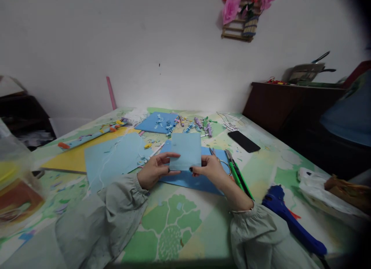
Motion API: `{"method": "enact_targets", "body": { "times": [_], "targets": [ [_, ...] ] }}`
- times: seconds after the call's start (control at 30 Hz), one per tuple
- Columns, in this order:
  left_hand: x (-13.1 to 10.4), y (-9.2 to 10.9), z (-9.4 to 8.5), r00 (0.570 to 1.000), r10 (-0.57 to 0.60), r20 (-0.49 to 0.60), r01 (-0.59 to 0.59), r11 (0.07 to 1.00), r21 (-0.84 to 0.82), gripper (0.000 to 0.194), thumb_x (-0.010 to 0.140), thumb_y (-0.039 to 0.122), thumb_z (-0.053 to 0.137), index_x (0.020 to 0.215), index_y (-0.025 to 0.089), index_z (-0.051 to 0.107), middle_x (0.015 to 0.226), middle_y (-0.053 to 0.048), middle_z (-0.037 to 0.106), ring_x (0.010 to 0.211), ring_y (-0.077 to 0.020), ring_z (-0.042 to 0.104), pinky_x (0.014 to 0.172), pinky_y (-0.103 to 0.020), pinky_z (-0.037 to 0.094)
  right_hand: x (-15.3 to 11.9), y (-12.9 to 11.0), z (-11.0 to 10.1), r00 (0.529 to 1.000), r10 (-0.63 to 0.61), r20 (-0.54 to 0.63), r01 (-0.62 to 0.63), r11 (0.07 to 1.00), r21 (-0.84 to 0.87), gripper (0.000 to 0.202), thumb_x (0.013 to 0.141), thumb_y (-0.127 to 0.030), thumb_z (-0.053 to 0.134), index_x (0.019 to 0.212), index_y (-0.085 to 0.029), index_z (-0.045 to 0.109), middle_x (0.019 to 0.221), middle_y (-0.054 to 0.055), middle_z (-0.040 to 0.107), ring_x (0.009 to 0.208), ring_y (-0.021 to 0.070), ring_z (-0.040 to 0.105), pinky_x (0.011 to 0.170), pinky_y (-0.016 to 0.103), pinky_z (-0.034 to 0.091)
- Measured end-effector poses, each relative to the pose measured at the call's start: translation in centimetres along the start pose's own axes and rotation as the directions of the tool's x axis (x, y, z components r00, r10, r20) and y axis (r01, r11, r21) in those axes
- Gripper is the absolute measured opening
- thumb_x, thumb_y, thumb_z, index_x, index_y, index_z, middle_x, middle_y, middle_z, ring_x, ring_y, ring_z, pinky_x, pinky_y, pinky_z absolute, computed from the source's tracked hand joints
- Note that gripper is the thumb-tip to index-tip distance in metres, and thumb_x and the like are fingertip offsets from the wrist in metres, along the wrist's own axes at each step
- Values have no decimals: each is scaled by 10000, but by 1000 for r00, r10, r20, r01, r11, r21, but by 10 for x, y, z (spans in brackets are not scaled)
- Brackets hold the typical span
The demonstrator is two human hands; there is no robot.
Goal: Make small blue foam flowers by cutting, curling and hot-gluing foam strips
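Note:
A small light-blue square sheet (185, 148) is held up between both hands above the table, with a fold or strip along its lower edge. My left hand (156, 169) pinches its lower left side, fingers reaching onto the sheet. At the lower right side, my right hand (210, 168) grips it between thumb and fingers. Beneath the hands lies a darker blue sheet (185, 181). Beside my right hand are scissors (225, 165), partly hidden, and a green utility knife (238, 176). A white pen-like stick (156, 150) lies near my left hand.
A large light-blue sheet (116, 155) overlaps a yellow board (69, 160) on the left. Small twisted colored pieces (199, 124) and a blue board (149, 124) sit at the back. Right are a phone (244, 140), a blue glue gun (290, 217) and a white plastic bag (314, 188).

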State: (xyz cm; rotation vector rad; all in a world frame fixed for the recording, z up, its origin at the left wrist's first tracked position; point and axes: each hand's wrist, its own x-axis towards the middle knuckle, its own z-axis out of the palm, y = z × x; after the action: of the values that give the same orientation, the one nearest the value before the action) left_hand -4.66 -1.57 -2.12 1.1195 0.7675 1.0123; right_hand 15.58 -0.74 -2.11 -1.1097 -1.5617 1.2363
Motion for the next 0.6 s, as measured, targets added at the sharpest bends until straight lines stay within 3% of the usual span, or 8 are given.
{"method": "enact_targets", "body": {
  "times": [0.2, 0.3, 0.6],
  "targets": [
    [3, -5, -5, 996, 29, -79, -12, 978, 210, 336, 603, 208, 721, 915, 127, 627, 628, -15, 648, 673, -190, 674, 629, -281, 540, 2, 6, 6, 1000, 0, 30, -1, 999, 45, 55, 591, -145, 627, 646, -144, 632, 531, -7, 651, 488, 133, 595, 492, 219, 472],
    [5, -6, -7, 992, 72, -107, -38, 957, 288, 293, 600, 234, 728, 854, 121, 639, 598, -32, 676, 624, -189, 677, 574, -256, 532, 1, 8, 11, 997, 24, 67, -30, 996, 86, 67, 596, -138, 604, 650, -167, 632, 552, -14, 656, 508, 148, 610, 517, 244, 501],
    [4, -3, -3, 983, 47, -175, -8, 976, 216, 258, 555, 223, 758, 773, 135, 652, 583, -26, 688, 635, -212, 688, 633, -284, 565, 5, 10, 4, 997, 5, 72, -12, 995, 102, 159, 573, -95, 571, 718, -153, 599, 548, -20, 646, 481, 125, 592, 480, 213, 476]
  ]
}}
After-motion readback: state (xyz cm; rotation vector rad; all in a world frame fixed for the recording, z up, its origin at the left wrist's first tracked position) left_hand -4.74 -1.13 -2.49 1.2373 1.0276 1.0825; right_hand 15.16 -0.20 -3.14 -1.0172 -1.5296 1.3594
